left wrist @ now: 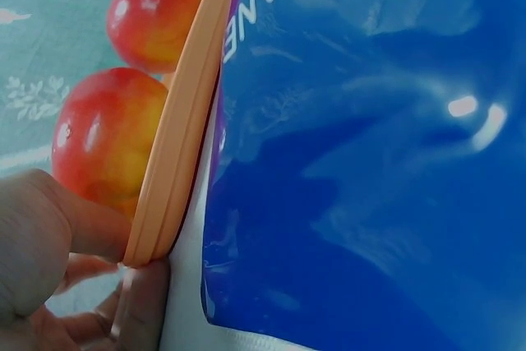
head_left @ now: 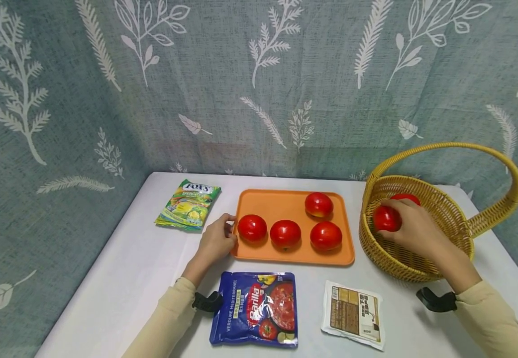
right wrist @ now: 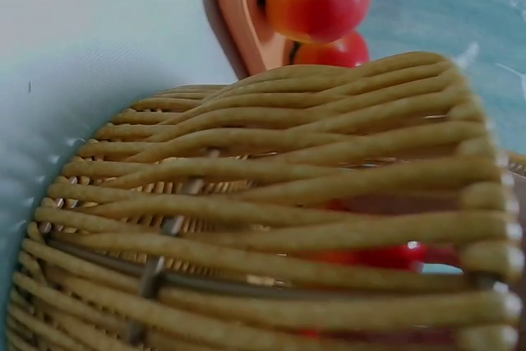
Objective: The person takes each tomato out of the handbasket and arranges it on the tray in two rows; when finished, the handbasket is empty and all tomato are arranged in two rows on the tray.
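Note:
My right hand (head_left: 413, 226) is inside the woven basket (head_left: 372, 253) and grips a glossy red fruit (head_left: 386, 219). Behind it in the basket, partly hidden by the hand, is another red fruit (head_left: 406, 198). The right wrist view looks through the basket's weave (right wrist: 246, 195), with red showing behind. At the tray's left side, my left hand (head_left: 217, 239) pinches the rim of the orange tray (head_left: 276, 203). The left wrist view shows fingers (left wrist: 99, 232) at the tray's corner. Several red fruits with yellow patches, such as the near-left one (head_left: 252, 228), lie on the tray.
A green candy bag (head_left: 188, 205) lies at the back left. In front of the tray are a blue Barilla pouch (head_left: 254, 309) and a white-and-brown packet (head_left: 353, 314). The basket's tall handle (head_left: 442, 146) arches up at the right. A patterned curtain (head_left: 223, 99) hangs behind the table.

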### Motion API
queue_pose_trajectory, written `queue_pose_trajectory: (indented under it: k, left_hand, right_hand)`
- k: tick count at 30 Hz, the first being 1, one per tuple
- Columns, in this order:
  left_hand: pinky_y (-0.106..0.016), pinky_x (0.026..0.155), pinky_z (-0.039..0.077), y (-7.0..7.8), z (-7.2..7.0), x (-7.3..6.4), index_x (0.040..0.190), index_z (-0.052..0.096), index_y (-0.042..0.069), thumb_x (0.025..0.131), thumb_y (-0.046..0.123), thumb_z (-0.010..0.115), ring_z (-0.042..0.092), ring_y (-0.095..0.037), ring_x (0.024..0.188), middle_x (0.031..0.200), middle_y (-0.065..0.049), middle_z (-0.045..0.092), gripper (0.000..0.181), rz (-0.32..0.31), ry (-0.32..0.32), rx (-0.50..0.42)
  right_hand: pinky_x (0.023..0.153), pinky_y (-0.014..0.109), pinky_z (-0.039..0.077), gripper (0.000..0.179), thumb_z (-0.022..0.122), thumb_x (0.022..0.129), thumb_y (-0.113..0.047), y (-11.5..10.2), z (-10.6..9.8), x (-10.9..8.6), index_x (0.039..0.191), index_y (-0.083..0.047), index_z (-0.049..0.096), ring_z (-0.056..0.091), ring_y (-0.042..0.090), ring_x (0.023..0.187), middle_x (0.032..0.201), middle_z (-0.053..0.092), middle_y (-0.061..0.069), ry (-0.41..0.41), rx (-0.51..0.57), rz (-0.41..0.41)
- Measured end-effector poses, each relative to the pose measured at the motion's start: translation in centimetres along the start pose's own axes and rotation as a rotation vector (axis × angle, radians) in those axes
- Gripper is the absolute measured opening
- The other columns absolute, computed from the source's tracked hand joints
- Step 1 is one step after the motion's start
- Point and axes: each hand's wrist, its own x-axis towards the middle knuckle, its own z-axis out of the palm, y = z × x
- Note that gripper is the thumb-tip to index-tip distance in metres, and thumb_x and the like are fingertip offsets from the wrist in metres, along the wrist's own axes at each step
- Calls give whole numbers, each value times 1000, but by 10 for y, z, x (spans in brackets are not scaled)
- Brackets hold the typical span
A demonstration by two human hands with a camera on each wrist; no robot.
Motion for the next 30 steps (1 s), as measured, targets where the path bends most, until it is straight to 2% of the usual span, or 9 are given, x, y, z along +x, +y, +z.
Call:
queue_pose_trajectory:
  k: [6, 15, 21, 30]
  left_hand:
    - [-34, 68, 51, 0, 0, 0, 127, 61, 5, 79, -1, 64, 58, -22, 80, 95, -9, 65, 49, -10, 0, -1]
    - [-33, 65, 45, -1, 1, 1, 124, 63, 7, 76, -2, 63, 58, -19, 77, 90, -6, 64, 48, 5, 15, 10]
    - [-32, 64, 45, 1, 0, 0, 124, 62, 6, 76, -3, 62, 58, -19, 76, 90, -6, 64, 48, 1, 11, -2]
    - [-32, 64, 46, 0, 0, -1, 125, 62, 5, 77, -3, 62, 58, -20, 77, 91, -6, 64, 48, -2, 8, -9]
  right_hand:
    - [78, 69, 48, 70, 88, 71, -18, -6, -7, -9, 131, 3, 58, 57, 54, 101, 122, 55, 31, 53, -19, 8]
    - [71, 64, 49, 67, 87, 70, -18, -14, -12, -18, 129, -3, 61, 57, 47, 93, 114, 54, 25, 167, -11, -28]
    - [68, 60, 52, 69, 87, 70, -17, -19, -14, -22, 131, -2, 59, 60, 43, 91, 113, 55, 22, 197, 4, -40]
    - [72, 59, 52, 72, 88, 68, -14, -23, -14, -22, 131, 3, 56, 59, 41, 100, 117, 58, 22, 232, 34, -49]
